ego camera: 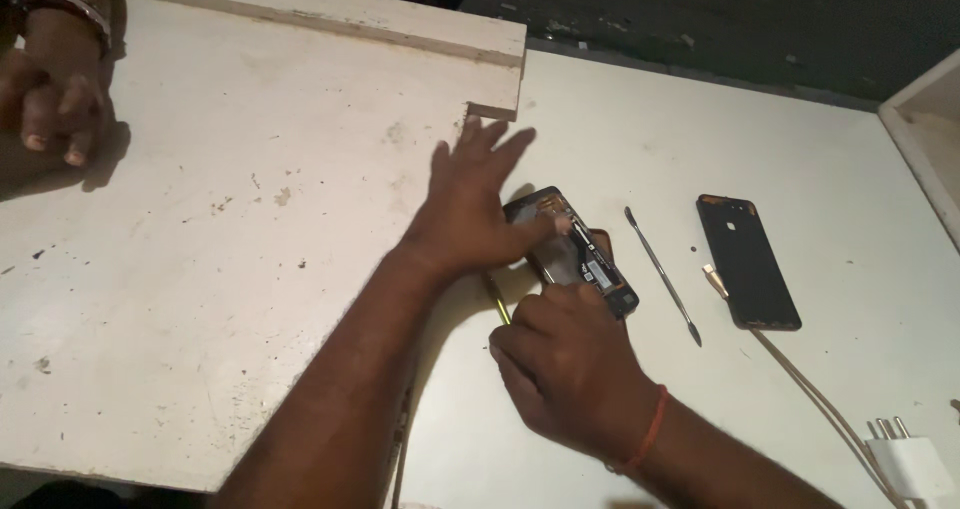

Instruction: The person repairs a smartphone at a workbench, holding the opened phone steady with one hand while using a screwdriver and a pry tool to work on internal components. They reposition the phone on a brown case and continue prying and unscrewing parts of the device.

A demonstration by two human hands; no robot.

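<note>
Left hand point(470, 209) presses flat, fingers spread, on the opened phone point(575, 254); right hand point(565, 359) closes its grip on a yellow-handled tool point(498, 301) beside it on the surface point(640, 129).

Three hands point(470, 204), one opened phone point(580, 259), one back cover point(748, 261), one spudger point(662, 275), one charger point(908, 464)

Both of the person's forearms were bare, with no sleeves showing anywhere along them up to the lower edge of the view. The left hand point(470, 209) wore no ring, watch or band, and its wrist was plain. The right hand point(565, 364) was likewise without rings, but a thin orange-red thread point(648, 434) circled its wrist as a single narrow loop, sitting just behind the hand. No gloves covered either hand, and the fingernails were short and unpainted.
</note>
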